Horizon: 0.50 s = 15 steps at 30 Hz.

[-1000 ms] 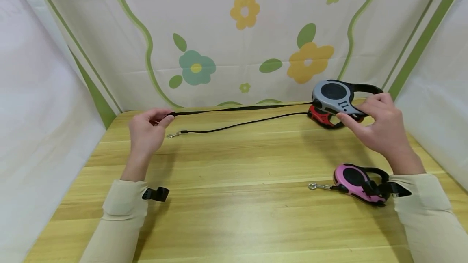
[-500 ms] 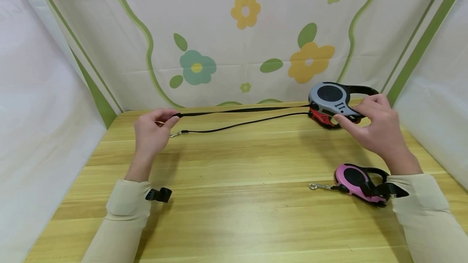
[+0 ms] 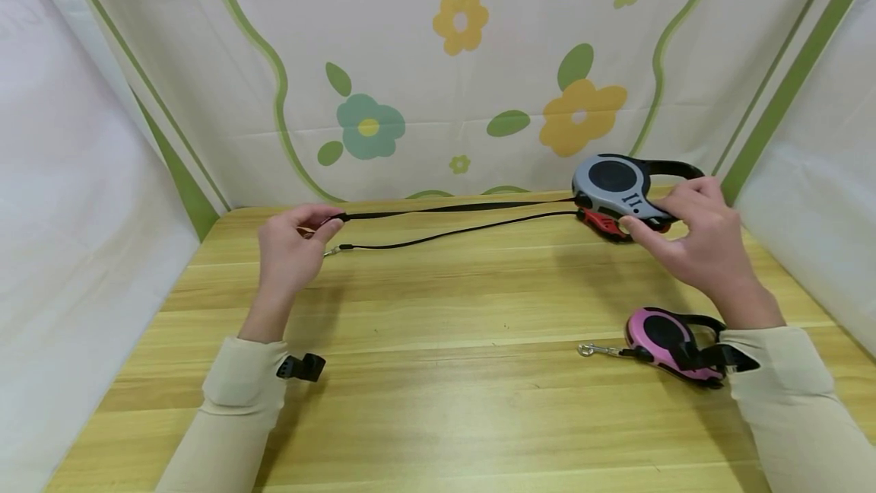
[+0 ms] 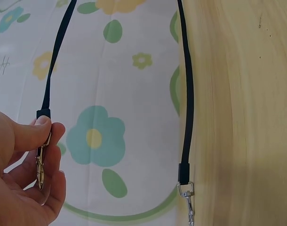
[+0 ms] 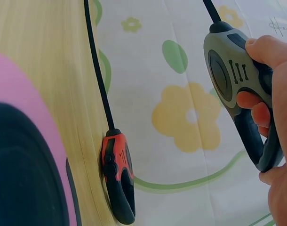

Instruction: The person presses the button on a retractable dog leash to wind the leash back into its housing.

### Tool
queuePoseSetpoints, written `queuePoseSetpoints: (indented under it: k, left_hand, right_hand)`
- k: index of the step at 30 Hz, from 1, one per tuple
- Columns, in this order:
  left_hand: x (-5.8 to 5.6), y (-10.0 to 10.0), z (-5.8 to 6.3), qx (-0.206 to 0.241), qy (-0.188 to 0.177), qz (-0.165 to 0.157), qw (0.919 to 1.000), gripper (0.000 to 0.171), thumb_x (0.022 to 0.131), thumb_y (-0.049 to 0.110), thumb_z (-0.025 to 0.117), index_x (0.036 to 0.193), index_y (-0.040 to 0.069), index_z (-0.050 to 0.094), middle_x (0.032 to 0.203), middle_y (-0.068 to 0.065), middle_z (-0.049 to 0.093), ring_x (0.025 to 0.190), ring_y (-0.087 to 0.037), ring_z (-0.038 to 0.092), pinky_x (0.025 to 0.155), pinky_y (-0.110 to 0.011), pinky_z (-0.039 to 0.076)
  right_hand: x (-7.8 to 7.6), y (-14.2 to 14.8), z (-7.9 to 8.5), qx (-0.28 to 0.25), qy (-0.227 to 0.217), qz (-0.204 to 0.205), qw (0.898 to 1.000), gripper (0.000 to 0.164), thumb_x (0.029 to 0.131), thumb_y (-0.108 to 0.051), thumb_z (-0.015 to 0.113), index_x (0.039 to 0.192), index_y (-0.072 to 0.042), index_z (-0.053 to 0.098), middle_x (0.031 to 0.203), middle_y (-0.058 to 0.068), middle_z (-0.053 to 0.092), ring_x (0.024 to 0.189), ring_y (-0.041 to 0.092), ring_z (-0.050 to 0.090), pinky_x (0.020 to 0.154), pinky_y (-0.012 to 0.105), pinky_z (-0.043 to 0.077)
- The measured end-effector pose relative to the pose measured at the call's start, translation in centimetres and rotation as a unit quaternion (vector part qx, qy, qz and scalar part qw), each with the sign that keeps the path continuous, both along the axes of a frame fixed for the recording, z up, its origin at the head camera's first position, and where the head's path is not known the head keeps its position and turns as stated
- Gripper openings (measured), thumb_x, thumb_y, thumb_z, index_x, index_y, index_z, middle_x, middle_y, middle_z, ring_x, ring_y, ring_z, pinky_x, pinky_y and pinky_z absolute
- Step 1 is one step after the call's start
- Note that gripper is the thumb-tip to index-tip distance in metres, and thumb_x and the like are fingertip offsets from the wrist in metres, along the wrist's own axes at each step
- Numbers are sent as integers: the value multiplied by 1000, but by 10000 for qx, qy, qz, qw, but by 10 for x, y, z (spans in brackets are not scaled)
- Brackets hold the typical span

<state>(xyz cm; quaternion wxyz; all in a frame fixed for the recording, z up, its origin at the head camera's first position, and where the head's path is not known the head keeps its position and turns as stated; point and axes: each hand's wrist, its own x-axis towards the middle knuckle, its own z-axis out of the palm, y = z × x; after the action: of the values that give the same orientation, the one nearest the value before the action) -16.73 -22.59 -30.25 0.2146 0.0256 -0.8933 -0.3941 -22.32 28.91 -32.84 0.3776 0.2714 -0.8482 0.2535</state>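
Note:
My right hand (image 3: 705, 238) grips the handle of a grey-and-black retractable dog leash (image 3: 612, 182), raised over the far right of the table. From its nose a black strap (image 3: 465, 208) runs left in the air. My left hand (image 3: 293, 246) pinches the strap's end between thumb and fingers, and its metal clip (image 4: 40, 167) hangs against the fingers in the left wrist view. Below lies a red retractable leash (image 5: 116, 155), partly hidden by the grey one in the head view. Its black strap (image 3: 438, 235) lies pulled out, ending in a silver clip (image 4: 188, 200).
A pink retractable leash (image 3: 653, 329) with a silver clip (image 3: 597, 350) lies on the wooden table (image 3: 438, 402), near the right forearm. A white flowered cloth (image 3: 424, 82) stands behind the table, with white cloth at both sides.
My right hand has brought the grey leash slightly left and down. My left hand has shifted a little right with the strap's end, now covering part of the red leash's clip.

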Motion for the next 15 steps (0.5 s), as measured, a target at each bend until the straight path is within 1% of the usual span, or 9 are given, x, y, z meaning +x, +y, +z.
queuePoseSetpoints:
  k: [4,8,11,15]
  left_hand:
    - [-1,1,-1,-39,54,-51,10000,17,102,19,73,114,11,83,106,-12,80,88,-3,64,78,-11,50]
    - [-1,2,-2,-18,92,-106,9999,16,102,19,74,112,11,83,104,-12,80,87,-3,64,77,-12,50]
    - [-1,3,-4,-31,116,-130,9998,15,101,18,75,112,10,83,103,-12,80,87,-4,64,76,-12,50]
    - [-2,5,-4,-35,139,-151,9998,15,101,17,75,112,9,83,103,-13,80,86,-4,64,75,-10,49]
  right_hand:
    - [0,-3,0,61,55,24,10000,93,96,-77,55,98,14,76,87,28,70,102,46,50,75,32,34]
    - [-1,-7,-1,53,170,33,9998,97,95,-81,53,92,14,75,82,27,69,97,45,50,77,34,34]
    - [-1,-9,-2,28,293,47,9996,94,95,-80,55,88,12,74,80,26,69,94,43,52,78,35,35]
    - [-1,-12,-2,-37,398,104,9991,92,95,-78,58,88,12,75,80,27,70,90,41,53,78,36,37]
